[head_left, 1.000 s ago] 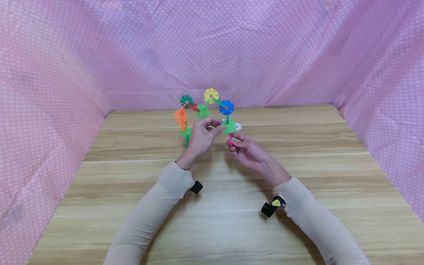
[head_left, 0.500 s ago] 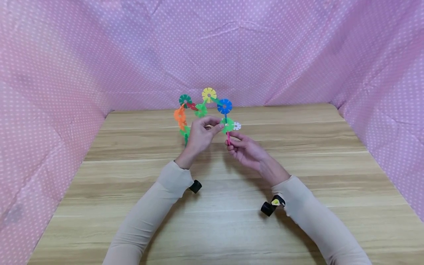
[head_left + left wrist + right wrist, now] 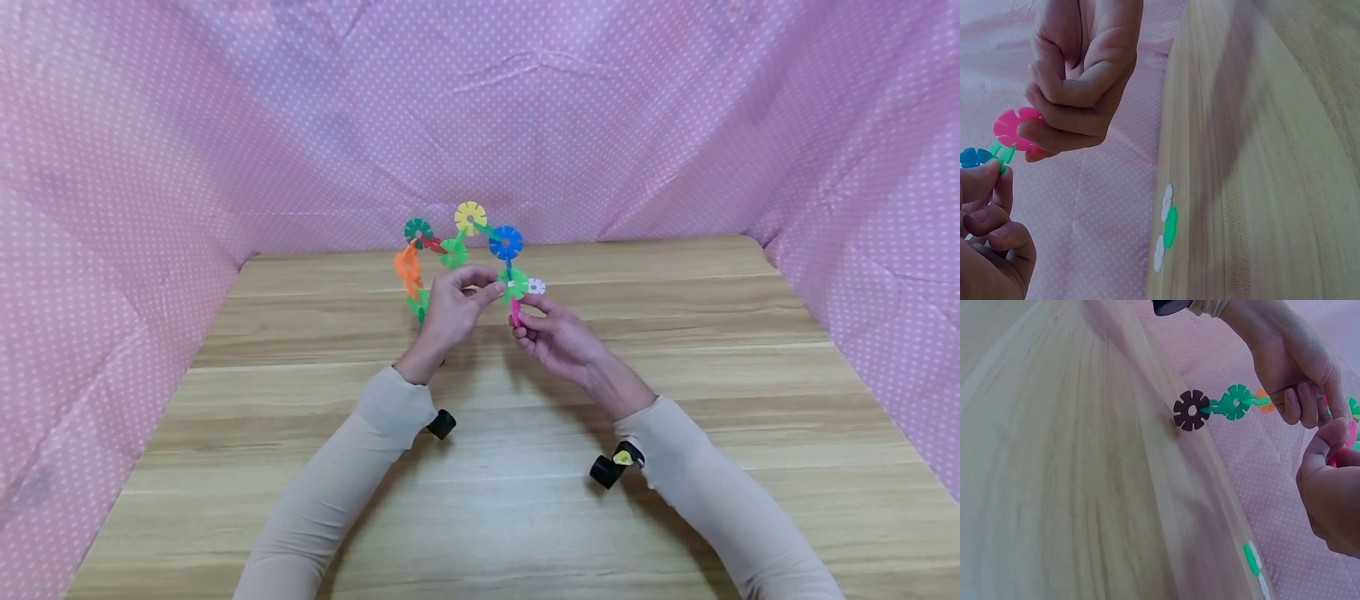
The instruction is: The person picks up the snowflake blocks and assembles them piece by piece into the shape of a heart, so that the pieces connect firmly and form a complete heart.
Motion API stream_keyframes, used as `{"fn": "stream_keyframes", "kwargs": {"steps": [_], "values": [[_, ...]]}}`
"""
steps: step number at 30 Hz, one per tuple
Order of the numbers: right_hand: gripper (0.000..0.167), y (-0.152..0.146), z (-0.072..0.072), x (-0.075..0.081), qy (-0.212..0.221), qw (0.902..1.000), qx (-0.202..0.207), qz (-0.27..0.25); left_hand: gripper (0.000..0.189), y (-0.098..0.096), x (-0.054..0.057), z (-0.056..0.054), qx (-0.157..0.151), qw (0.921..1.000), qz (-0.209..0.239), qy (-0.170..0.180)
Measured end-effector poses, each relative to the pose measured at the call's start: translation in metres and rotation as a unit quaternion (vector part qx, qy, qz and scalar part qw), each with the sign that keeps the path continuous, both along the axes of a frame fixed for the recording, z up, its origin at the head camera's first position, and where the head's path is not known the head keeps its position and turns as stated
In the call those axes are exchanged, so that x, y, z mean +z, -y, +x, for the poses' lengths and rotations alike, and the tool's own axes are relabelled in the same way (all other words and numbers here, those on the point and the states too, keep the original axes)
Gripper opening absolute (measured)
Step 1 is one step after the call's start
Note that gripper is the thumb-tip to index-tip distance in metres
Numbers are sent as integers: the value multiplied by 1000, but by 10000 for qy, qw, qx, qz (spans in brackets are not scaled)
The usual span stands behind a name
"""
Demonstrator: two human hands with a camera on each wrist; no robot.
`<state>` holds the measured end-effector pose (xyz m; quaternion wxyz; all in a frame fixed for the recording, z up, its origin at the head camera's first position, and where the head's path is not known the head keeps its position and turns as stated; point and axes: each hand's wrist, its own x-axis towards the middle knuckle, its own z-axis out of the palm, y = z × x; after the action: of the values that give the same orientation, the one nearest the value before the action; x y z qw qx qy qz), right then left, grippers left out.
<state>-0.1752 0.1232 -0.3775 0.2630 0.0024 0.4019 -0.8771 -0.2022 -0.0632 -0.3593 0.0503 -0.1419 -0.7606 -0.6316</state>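
A chain of slotted plastic snowflake discs hangs from the hands. In the head view my left hand (image 3: 453,304) pinches a light green disc (image 3: 520,286) between thumb and fingers. My right hand (image 3: 566,342) grips a pink disc (image 3: 515,311), whose upper edge meets that green disc from below. Its round face shows in the left wrist view, where fingers cover part of the pink disc (image 3: 1007,128). From the green disc the chain runs up to a blue disc (image 3: 498,243), a yellow disc (image 3: 462,218), then leftward to a dark green disc (image 3: 411,231) and orange discs (image 3: 408,267). A brown disc (image 3: 1180,419) ends it.
Beyond the right hand, white discs (image 3: 1159,254) and a green disc (image 3: 1171,228) lie on the wooden table (image 3: 480,517). Pink dotted cloth (image 3: 480,108) hangs behind and at both sides. Small black cameras (image 3: 604,472) are strapped to the wrists.
Both hands and the chain have shifted slightly left. The pink disc has turned a little and shows more of its face. The grips stay the same.
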Motion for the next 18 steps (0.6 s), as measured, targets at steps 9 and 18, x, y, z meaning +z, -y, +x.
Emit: {"fn": "stream_keyframes", "kwargs": {"steps": [9, 18], "values": [[39, 0, 2, 2, -1279, 9867, -3, 1004, 14, 1, 1, 0, 42, 9999, -40, -87], [73, 4, 2, 5, -4062, 8057, -933, 4208, 14, 1, 3, 2, 74, 9997, -173, -171]]}}
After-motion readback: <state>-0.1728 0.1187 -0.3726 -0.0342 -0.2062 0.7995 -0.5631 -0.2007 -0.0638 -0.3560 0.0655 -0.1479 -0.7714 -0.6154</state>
